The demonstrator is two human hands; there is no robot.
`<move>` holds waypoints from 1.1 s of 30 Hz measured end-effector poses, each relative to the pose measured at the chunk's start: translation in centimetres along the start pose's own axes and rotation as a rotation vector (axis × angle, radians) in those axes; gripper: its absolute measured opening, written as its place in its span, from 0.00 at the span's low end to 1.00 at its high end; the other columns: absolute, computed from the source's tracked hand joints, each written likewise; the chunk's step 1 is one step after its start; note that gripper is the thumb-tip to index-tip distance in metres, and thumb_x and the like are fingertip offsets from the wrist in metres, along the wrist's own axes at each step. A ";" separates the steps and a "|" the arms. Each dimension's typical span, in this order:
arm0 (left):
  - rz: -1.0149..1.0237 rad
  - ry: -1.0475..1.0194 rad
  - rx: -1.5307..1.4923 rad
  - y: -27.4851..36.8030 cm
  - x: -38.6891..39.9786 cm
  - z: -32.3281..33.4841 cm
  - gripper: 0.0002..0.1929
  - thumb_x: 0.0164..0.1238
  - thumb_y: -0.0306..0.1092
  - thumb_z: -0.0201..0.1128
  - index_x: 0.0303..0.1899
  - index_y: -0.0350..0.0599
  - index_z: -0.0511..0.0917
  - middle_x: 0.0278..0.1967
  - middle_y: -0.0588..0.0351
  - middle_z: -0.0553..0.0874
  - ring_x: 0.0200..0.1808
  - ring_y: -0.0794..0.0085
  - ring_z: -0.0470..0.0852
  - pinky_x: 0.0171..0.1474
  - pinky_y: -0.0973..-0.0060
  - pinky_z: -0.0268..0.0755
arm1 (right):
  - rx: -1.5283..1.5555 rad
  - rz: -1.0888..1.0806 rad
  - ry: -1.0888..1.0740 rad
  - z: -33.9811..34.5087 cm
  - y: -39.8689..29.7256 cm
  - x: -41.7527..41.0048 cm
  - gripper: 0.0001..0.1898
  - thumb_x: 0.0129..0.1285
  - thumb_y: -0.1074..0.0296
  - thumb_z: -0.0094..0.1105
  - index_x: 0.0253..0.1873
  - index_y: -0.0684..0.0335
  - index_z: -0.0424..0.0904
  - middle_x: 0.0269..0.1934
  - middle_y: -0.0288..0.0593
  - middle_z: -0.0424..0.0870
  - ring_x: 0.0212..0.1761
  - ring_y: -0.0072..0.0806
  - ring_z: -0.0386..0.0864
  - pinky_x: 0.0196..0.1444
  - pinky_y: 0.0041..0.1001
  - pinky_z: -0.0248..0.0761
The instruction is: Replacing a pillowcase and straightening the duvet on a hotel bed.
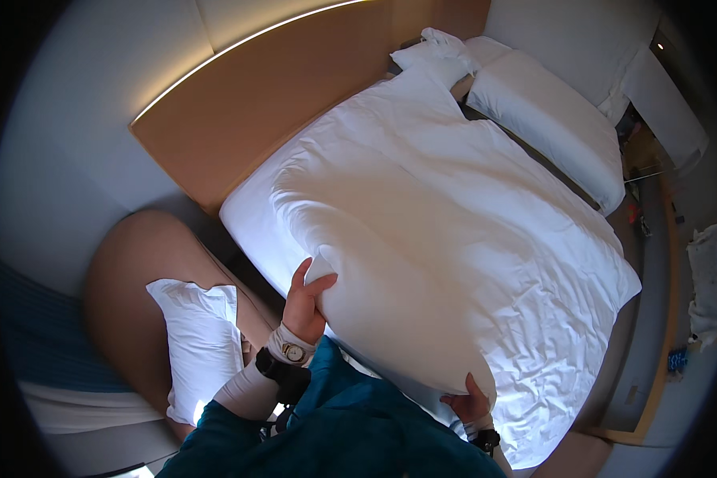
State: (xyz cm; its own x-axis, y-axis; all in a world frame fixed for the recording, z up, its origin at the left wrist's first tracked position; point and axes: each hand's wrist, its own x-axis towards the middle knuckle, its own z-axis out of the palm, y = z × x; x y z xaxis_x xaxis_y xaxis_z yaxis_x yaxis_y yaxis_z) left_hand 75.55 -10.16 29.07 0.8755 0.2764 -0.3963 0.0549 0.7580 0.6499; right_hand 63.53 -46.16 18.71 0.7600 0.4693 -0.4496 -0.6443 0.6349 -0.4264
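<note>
A white duvet (448, 197) is spread over the bed, with its near edge lifted and billowing toward me. My left hand (306, 308) grips this edge near a folded corner, its thumb on top of the cloth. Farther right along the edge, my right hand (471, 403) holds the duvet too, and the cloth hides some of its fingers. Between both hands the fabric looks smooth and taut, while the part at the lower right is wrinkled. A strip of white sheeted mattress (254, 224) shows beside the headboard.
The brown headboard (263, 113) has a lit strip along its top. A white pillow (203, 346) rests on a brown rounded armchair (146, 245) at my left. Another large pillow (544, 119) and a smaller pillow (433, 57) lie beyond the duvet. A wood-edged bench (663, 334) stands at right.
</note>
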 end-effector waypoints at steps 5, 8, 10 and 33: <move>0.150 0.217 0.513 -4.5 4.8 -10.3 0.35 0.46 0.16 0.62 0.60 0.40 0.61 0.46 0.47 0.78 0.46 0.58 0.79 0.52 0.65 0.73 | -1.281 0.257 0.016 -5.4 3.2 -1.9 0.20 0.66 0.55 0.53 0.47 0.70 0.76 0.39 0.47 0.83 0.41 0.33 0.81 0.44 0.31 0.76; 0.456 0.222 0.937 1.2 2.6 -17.3 0.30 0.44 0.20 0.63 0.56 0.42 0.70 0.44 0.49 0.80 0.45 0.63 0.80 0.51 0.71 0.73 | -1.121 0.590 0.137 -0.7 -0.1 5.6 0.19 0.66 0.56 0.52 0.48 0.69 0.76 0.39 0.49 0.82 0.41 0.35 0.82 0.41 0.32 0.77; 0.560 -0.098 1.184 3.0 3.0 -15.7 0.24 0.45 0.24 0.63 0.50 0.45 0.76 0.40 0.50 0.80 0.40 0.63 0.80 0.47 0.73 0.73 | -1.026 0.477 0.267 3.9 -2.6 11.2 0.19 0.66 0.55 0.51 0.48 0.68 0.74 0.41 0.51 0.82 0.43 0.38 0.82 0.40 0.34 0.78; -1.203 0.006 -0.264 -9.8 18.5 -24.9 0.45 0.61 0.67 0.48 0.68 0.40 0.48 0.67 0.29 0.49 0.67 0.35 0.53 0.65 0.42 0.47 | -0.539 0.083 0.170 22.7 -1.3 25.2 0.30 0.38 0.75 0.47 0.53 0.72 0.71 0.43 0.50 0.80 0.42 0.38 0.79 0.48 0.30 0.74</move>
State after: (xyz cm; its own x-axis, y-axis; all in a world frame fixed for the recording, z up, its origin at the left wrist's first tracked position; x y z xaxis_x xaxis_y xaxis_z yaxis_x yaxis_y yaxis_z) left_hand 79.24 2.26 -0.73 0.3326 -0.6779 -0.6557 0.7250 0.6284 -0.2818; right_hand 85.42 -21.20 25.75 0.7090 0.3703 -0.6002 -0.6879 0.1759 -0.7041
